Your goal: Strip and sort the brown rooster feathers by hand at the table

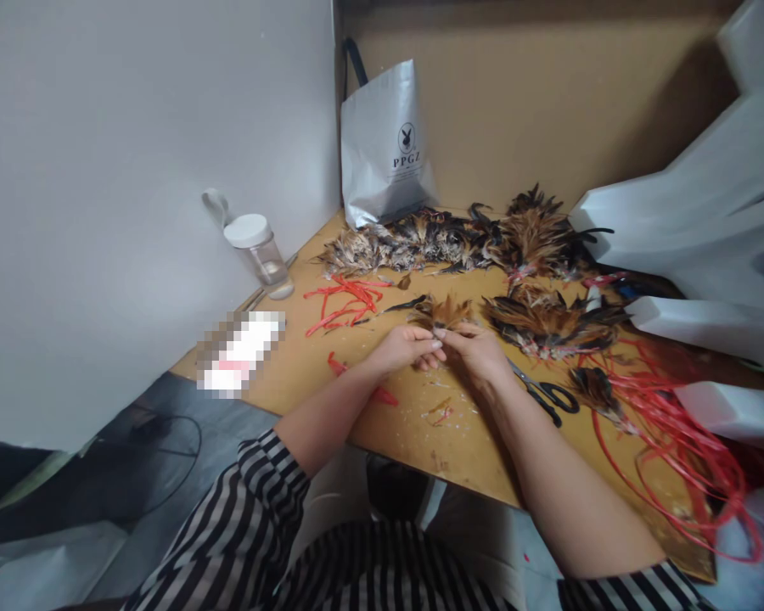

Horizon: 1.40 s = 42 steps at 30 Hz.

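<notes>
Both hands meet over the middle of the table, pinching the lower end of a small bunch of brown feathers (pixel 444 311). The fingers of my left hand (pixel 412 346) are closed at the base of the bunch. My right hand (pixel 477 348) grips the same base from the other side, thumb and finger pressed together. The tips fan out away from me, while the quill ends are hidden by my fingers. Black-handled scissors (pixel 547 395) lie just right of my right wrist. A piece of red ribbon (pixel 339 365) shows partly behind my left forearm.
Feather bundles (pixel 433 240) line the back of the table, with another brown pile (pixel 551 318) at right. Red strips (pixel 347 299) lie left, and a tangle of red strands (pixel 681 433) hangs over the right edge. A lidded bottle (pixel 261 255) and a silver bag (pixel 385 153) stand behind.
</notes>
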Available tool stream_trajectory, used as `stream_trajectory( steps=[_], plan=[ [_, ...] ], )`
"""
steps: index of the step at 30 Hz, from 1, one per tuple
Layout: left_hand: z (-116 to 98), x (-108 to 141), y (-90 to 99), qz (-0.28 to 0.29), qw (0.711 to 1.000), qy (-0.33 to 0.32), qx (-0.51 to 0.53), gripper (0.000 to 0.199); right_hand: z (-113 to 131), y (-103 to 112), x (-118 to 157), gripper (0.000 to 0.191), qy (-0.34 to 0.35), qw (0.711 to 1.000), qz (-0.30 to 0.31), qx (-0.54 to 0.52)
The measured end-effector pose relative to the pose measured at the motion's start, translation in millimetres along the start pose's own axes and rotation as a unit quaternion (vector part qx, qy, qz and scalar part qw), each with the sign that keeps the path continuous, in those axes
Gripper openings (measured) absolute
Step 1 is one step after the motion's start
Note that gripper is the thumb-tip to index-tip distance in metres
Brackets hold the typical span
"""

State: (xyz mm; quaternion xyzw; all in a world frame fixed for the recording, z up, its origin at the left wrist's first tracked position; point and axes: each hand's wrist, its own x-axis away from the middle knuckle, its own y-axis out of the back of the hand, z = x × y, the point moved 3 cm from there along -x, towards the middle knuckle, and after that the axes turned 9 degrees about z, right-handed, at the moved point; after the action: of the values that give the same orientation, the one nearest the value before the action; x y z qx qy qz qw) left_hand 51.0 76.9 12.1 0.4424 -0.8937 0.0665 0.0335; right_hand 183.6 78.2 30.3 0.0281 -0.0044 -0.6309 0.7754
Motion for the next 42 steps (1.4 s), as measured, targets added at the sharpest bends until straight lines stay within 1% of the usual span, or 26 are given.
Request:
stream_trajectory(
  steps=[2,6,9,12,16,19,22,25,28,30,32,33,37,39,40,42],
  plan=[
    [-1,0,-0.2,-0.003,1.000,-0.002,0.008,0.030,0,0,0,0.036,-0.010,1.000,0.000,-0.024],
    [0,0,1.5,-0.017,1.000,-0.013,0.010,0.030,-1,-3,0,0.035,-0.040,0.994,0.024,-0.094],
    [1,0,2.5,-0.015,1.000,-0.021,0.008,0.030,-1,-4,1,0.035,-0.055,0.992,0.033,-0.110],
    [1,0,2.2,-0.014,1.000,-0.020,0.014,0.027,0,-4,1,0.034,-0.038,0.996,0.027,-0.075],
    [1,0,1.2,-0.034,0.999,-0.023,0.022,0.021,-2,-3,0,0.033,0.011,1.000,0.006,0.015],
    [-1,0,0.8,-0.054,0.998,-0.035,0.003,0.016,-1,-2,0,0.033,0.045,0.995,-0.011,0.086],
    [-2,0,0.4,-0.063,0.997,-0.043,0.005,0.015,1,-4,1,0.032,0.066,0.991,-0.024,0.116],
    [-1,0,1.1,-0.062,0.995,-0.039,0.061,0.013,1,-7,2,0.029,0.061,0.994,0.003,0.090],
    [3,-1,4.0,-0.062,0.985,-0.031,0.155,0.015,-4,-8,0,0.030,0.055,0.996,0.045,0.052],
    [6,-2,6.0,-0.055,0.976,-0.034,0.208,0.018,-7,-7,-1,0.034,0.068,0.993,0.058,0.076],
    [7,-2,7.4,-0.044,0.969,-0.038,0.241,0.021,-6,-6,-1,0.034,0.102,0.983,0.053,0.146],
    [7,-2,7.9,-0.038,0.967,-0.039,0.250,0.022,-4,-5,-1,0.033,0.123,0.973,0.047,0.191],
    [6,-1,7.6,-0.020,0.961,-0.040,0.272,0.024,10,-8,5,0.027,0.209,0.908,0.016,0.362],
    [5,0,6.5,-0.015,0.959,-0.043,0.281,0.023,16,-11,8,0.026,0.231,0.881,0.012,0.413],
    [4,0,5.8,-0.013,0.957,-0.044,0.285,0.023,18,-12,9,0.026,0.234,0.872,0.009,0.430],
    [3,1,4.5,-0.018,0.956,-0.042,0.288,0.022,18,-13,10,0.028,0.233,0.863,0.001,0.448]
  ],
)
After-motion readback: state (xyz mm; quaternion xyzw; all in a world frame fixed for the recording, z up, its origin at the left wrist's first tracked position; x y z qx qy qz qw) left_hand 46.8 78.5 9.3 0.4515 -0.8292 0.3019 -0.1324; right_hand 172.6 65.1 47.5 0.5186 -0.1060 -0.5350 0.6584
